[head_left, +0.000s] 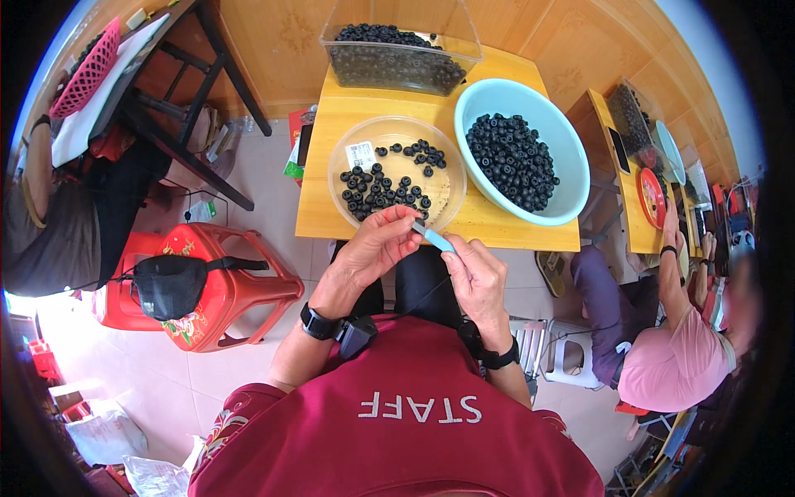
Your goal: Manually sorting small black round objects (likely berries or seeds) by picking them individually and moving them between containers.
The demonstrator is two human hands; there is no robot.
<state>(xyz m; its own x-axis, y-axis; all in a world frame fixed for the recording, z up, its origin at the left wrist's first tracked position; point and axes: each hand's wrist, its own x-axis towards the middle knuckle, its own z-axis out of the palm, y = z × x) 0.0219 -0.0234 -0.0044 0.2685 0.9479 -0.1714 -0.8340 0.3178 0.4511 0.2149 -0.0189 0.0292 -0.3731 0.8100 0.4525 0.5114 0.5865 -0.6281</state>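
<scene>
The right hand [479, 277] pinches a slim light-blue tool [434, 238] by its near end. The left hand [377, 244], fingers curled, pinches something at the tool's far tip, too small to identify. Both sit above the near table [497, 228] edge. The tool is judged light, rigid and smooth; grip it mid-shaft.

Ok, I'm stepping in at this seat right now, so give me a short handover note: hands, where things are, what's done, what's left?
Left hand: fingertips pinched at the tip of the light blue tool.
Right hand: grips that tool's lower end.
Clear round dish on the yellow table: a scatter of small black rings.
Light blue basin: a large pile of them.
Clear bin at the back: full.
Done or left: cannot tell.
</scene>
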